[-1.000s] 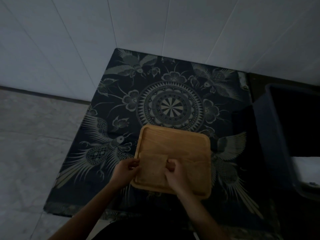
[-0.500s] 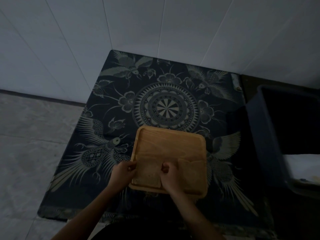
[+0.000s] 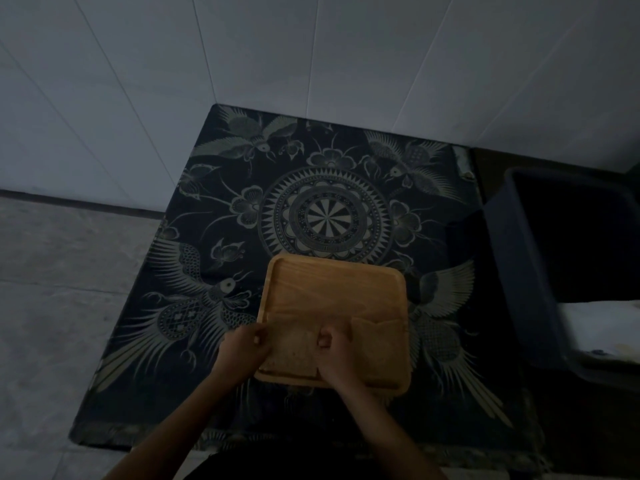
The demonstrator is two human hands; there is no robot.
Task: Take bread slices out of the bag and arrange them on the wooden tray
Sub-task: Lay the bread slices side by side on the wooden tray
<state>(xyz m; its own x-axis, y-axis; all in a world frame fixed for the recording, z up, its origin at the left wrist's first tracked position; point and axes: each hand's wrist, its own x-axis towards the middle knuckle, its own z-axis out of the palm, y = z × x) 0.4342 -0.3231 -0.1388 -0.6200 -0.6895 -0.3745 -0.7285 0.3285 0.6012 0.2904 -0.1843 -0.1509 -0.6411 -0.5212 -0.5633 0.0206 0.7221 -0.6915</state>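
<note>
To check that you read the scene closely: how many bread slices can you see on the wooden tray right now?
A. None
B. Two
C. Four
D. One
B: two slices show along the near edge of the wooden tray, the left slice between the left hand and right hand, and the right slice beside it; the far half is bare.
</note>
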